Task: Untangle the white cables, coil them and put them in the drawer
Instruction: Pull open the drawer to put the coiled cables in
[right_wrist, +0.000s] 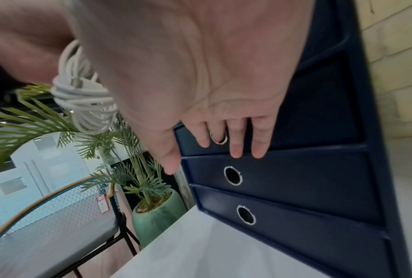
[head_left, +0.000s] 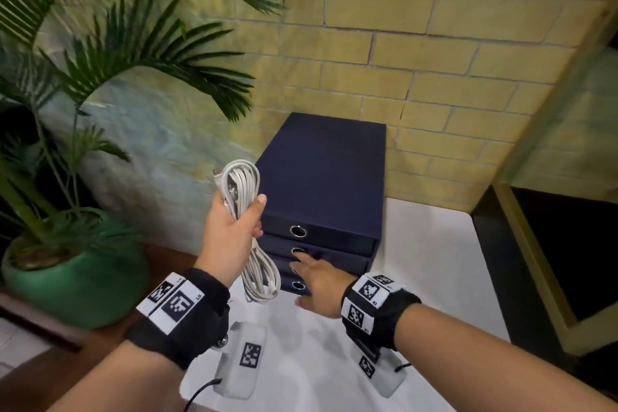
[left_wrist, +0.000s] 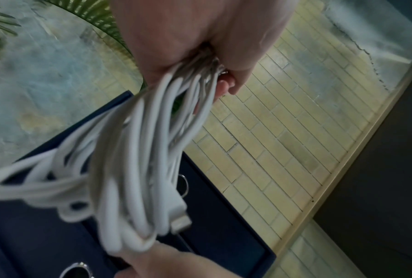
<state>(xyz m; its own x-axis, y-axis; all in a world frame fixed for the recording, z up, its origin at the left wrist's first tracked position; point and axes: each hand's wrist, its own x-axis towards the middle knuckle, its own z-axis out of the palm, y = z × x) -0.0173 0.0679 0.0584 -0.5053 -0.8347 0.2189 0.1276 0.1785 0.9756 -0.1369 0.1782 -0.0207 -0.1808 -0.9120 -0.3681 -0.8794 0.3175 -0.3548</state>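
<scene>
A coiled bundle of white cables is gripped at its middle by my left hand, held up in front of the left side of the navy drawer unit. Its lower loops hang below the fist. The left wrist view shows the cables fanning out from the closed hand. My right hand reaches to the unit's front with straight fingers. Its fingertips lie on the second drawer beside its metal ring hole. All drawers look closed.
The unit stands on a white table against a yellow brick wall. A palm in a green pot stands left of the table. Two white marker blocks lie on the table under my wrists. A dark framed panel borders the right.
</scene>
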